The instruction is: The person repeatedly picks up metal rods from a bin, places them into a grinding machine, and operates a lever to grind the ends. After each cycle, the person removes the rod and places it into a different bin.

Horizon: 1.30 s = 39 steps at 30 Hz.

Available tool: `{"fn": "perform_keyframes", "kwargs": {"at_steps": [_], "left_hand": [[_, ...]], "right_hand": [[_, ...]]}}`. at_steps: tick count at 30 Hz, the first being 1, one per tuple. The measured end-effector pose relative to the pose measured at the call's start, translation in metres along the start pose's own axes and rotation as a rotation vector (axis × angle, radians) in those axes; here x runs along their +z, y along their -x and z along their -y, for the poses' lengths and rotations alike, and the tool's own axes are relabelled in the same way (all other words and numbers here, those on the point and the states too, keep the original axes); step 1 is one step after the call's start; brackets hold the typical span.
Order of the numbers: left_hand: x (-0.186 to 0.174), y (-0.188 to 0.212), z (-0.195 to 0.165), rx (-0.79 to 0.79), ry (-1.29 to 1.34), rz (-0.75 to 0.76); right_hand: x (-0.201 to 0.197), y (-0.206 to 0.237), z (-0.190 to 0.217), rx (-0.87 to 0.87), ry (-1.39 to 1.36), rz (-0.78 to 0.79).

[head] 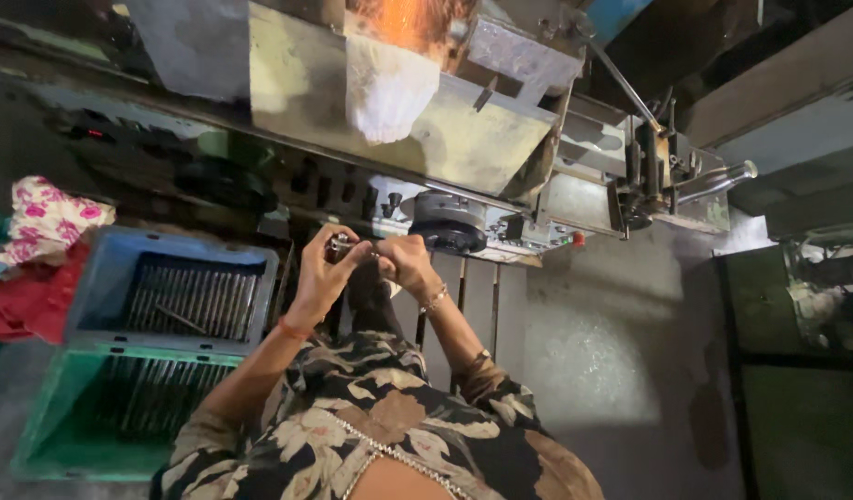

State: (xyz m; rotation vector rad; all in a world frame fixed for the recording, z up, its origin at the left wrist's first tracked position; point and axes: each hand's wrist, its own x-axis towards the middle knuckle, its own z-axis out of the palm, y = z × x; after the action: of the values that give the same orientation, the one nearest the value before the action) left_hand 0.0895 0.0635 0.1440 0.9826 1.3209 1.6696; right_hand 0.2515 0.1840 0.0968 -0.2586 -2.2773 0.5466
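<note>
Both hands meet in front of the chest. The left hand [323,273] pinches a small metal part [339,246] at its fingertips; the right hand [405,262] closes on the part's other side, fingers curled. The part is short, dull and grey; its long axis seems to run from one hand to the other, though it is too small to be sure. Left of the left hand stand a blue crate [107,278] and a green crate [61,417], both holding thin metal rods [190,301] laid parallel. Beyond the hands stands a worn grey steel machine [464,139].
</note>
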Motion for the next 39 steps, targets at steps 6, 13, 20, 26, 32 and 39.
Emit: {"fn": "perform_keyframes", "kwargs": {"at_steps": [6, 13, 20, 26, 32, 39], "left_hand": [[0.016, -0.003, -0.004, 0.104, -0.051, 0.014], [0.023, -0.001, -0.021, 0.18, 0.032, 0.098], [0.003, -0.024, -0.028, -0.432, 0.381, 0.398], [0.019, -0.004, -0.027, -0.283, 0.591, 0.294], [0.02, -0.003, -0.029, -0.263, 0.516, 0.184], [0.007, -0.001, -0.023, -0.393, 0.329, 0.105]], "right_hand": [[-0.02, 0.006, 0.001, 0.019, 0.124, 0.051], [-0.043, -0.006, 0.04, 0.063, 0.077, -0.077], [-0.088, -0.056, 0.07, 0.208, -0.504, 0.552], [-0.116, -0.088, 0.087, 0.024, -0.562, 0.578], [-0.1, -0.078, 0.061, 0.115, -0.732, 0.574], [-0.045, -0.029, 0.04, 0.294, -1.177, 0.287]]}}
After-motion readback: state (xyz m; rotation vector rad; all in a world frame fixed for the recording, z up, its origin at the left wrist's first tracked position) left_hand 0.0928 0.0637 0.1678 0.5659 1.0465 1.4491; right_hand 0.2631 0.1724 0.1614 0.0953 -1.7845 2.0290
